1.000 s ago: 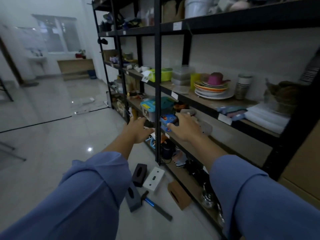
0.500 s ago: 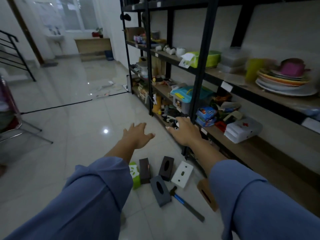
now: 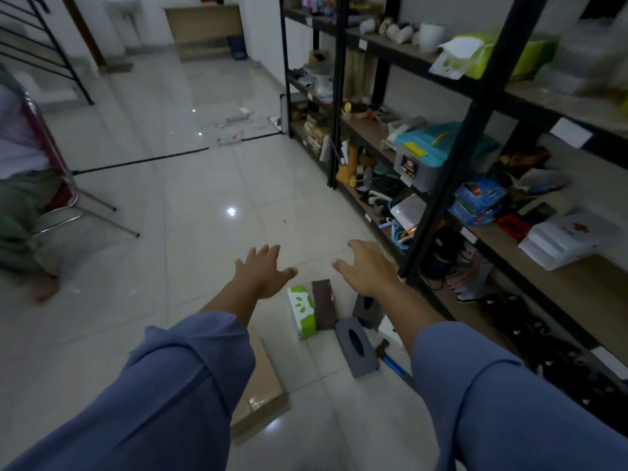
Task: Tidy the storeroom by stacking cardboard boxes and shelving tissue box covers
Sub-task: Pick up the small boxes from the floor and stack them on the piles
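Several tissue box covers lie on the white floor below my hands: a green and white one (image 3: 301, 311), a dark brown one (image 3: 324, 304), a grey one (image 3: 356, 348) and a black one (image 3: 367, 309) partly under my right wrist. A flat cardboard box (image 3: 261, 385) lies beside my left sleeve. My left hand (image 3: 263, 271) hovers with fingers spread and holds nothing. My right hand (image 3: 365, 266) does the same, just left of the shelf post. A white cover is mostly hidden behind my right forearm.
A black metal shelving unit (image 3: 475, 107) full of containers, plates and tools runs along the right. A blue-handled hammer (image 3: 394, 363) lies by the grey cover. A chair (image 3: 61, 185) with a seated person stands at the left. Cables and a power strip (image 3: 231, 140) cross the floor farther off.
My view has dropped from the shelves toward the floor. Both hands have come down away from the shelf and now hang over the covers, which sit closer and more central.
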